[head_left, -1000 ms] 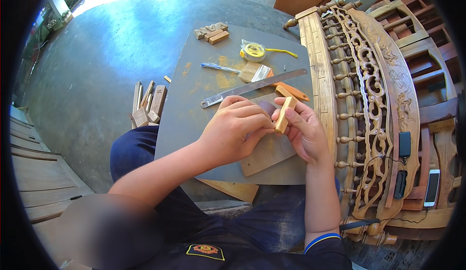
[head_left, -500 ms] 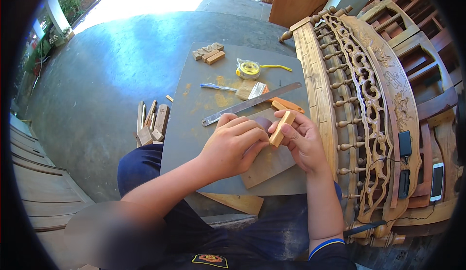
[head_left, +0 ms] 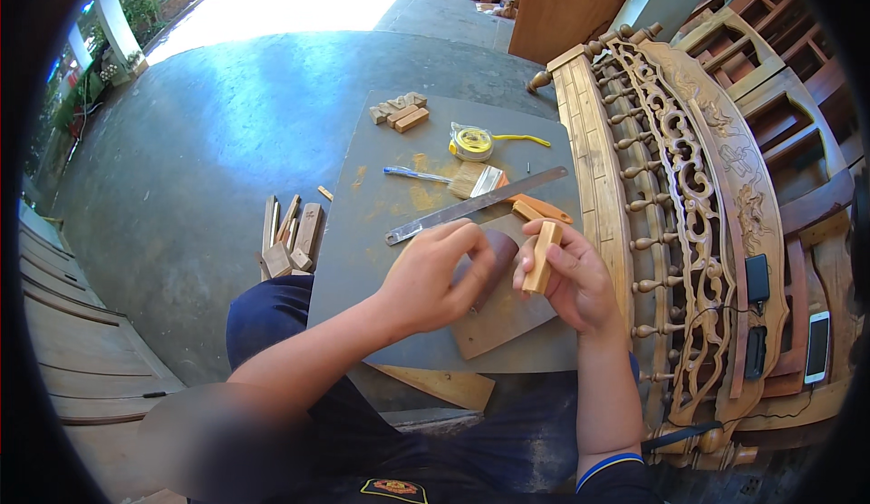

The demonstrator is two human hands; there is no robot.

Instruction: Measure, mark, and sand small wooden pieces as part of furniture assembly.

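Note:
My right hand [head_left: 575, 282] holds a small pale wooden block [head_left: 543, 257] with a smooth, squared shape, upright between thumb and fingers. My left hand [head_left: 435, 273] hovers to its left, apart from the block. Its fingers are curled toward the thumb, and nothing shows between them. Just behind those fingertips is a curved reddish-brown sheet that looks like sandpaper [head_left: 500, 264], over a flat wooden board [head_left: 507, 325] on the grey table [head_left: 349, 268]. The left hand partly hides the sheet.
Farther back lie a metal strip [head_left: 426, 223], a paintbrush [head_left: 469, 180], a pen [head_left: 412, 174], a yellow tape measure [head_left: 471, 143] and small wooden blocks [head_left: 412, 120]. A carved wooden bench [head_left: 652, 205] stands close on the right; wood offcuts [head_left: 306, 230] are at left.
My left hand has come off the wooden block and drawn back from it. My right hand still holds the block, now turned more upright. The view has shifted slightly.

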